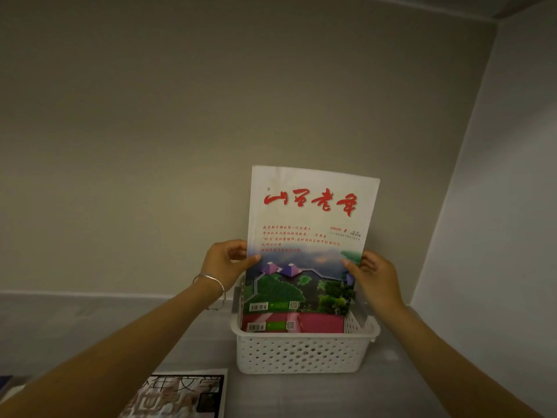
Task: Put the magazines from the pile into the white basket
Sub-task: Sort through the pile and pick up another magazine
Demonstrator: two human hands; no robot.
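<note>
Left grip (223, 263), right grip (374, 276) — magazine (310, 218) upright between

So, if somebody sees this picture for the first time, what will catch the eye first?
First, the magazine with the red title, held upright at the centre, with the left hand and the right hand pinching its side edges. Its lower end reaches into the white basket below, behind a pink magazine already inside. At the lower left, a black-and-white magazine lies flat on the grey surface.
</note>
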